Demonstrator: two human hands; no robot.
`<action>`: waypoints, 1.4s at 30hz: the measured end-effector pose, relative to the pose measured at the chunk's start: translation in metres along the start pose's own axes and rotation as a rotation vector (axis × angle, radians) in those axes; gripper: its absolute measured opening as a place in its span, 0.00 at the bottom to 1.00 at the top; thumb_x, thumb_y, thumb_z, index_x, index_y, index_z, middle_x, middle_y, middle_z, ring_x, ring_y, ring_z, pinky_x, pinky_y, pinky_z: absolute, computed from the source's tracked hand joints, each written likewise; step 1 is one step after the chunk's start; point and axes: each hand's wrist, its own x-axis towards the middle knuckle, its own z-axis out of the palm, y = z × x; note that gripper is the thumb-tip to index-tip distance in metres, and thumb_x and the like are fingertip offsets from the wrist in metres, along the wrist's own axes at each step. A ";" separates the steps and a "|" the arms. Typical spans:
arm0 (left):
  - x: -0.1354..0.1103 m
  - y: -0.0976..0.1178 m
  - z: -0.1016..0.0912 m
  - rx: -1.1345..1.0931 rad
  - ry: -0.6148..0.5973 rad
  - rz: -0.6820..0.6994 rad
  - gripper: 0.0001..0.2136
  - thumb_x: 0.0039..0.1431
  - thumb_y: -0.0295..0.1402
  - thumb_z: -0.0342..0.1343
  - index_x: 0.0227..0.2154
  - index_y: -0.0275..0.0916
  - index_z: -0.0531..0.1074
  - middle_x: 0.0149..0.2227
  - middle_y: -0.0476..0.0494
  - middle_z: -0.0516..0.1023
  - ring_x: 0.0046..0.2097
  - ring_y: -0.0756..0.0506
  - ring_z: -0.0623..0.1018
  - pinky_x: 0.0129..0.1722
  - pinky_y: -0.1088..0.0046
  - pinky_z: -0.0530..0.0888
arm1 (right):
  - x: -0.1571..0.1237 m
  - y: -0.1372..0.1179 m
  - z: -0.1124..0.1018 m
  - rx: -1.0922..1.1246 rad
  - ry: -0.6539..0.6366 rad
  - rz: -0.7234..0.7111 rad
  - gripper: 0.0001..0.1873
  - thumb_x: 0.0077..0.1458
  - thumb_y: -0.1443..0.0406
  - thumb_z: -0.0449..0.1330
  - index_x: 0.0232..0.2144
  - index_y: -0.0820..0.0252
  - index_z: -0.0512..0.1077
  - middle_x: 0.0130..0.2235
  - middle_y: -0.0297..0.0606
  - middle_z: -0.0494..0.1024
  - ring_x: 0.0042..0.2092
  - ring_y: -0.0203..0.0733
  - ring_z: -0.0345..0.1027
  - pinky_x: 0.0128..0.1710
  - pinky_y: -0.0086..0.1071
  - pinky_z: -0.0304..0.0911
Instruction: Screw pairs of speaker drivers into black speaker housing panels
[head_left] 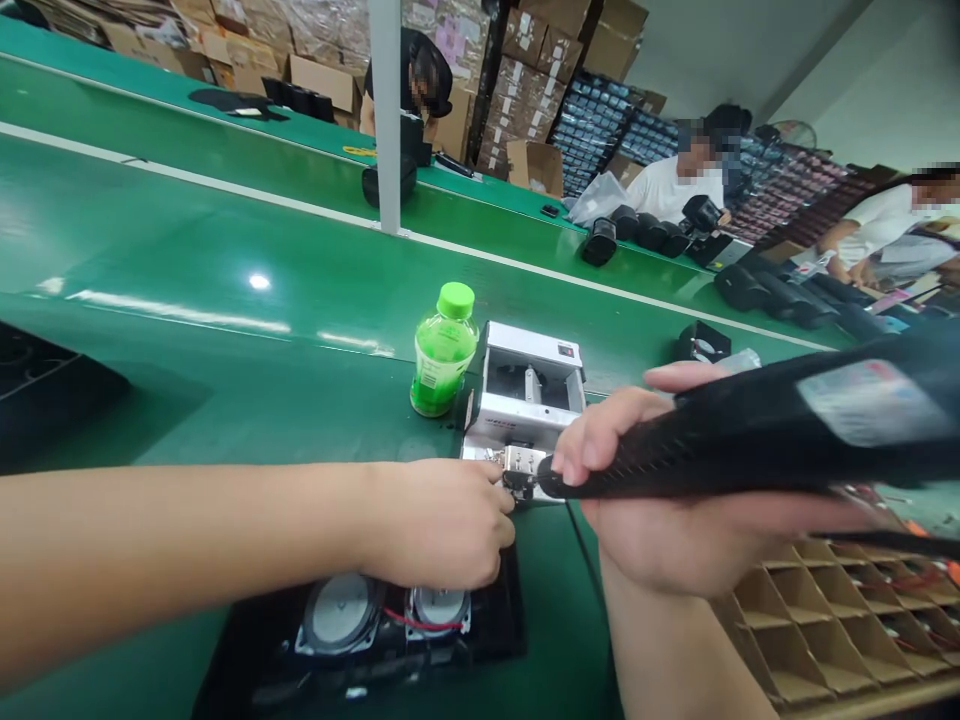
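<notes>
Head view: right hand grips a black tool; left hand, curled, contents unclear, at seven o'clock from the white machine.

A pale wall rose behind stacked cardboard boxes, a white post stood by the long green table, and light glared off its shiny top

head-worn view — looks forward, down — green bench close below
</notes>
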 end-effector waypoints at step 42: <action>-0.038 0.094 0.021 -0.239 -0.096 -1.086 0.20 0.66 0.22 0.57 0.58 0.40 0.79 0.44 0.41 0.85 0.43 0.38 0.85 0.42 0.61 0.74 | 0.004 0.017 0.012 -0.082 0.036 -0.098 0.38 0.60 0.27 0.51 0.43 0.51 0.74 0.20 0.28 0.73 0.16 0.41 0.62 0.13 0.35 0.58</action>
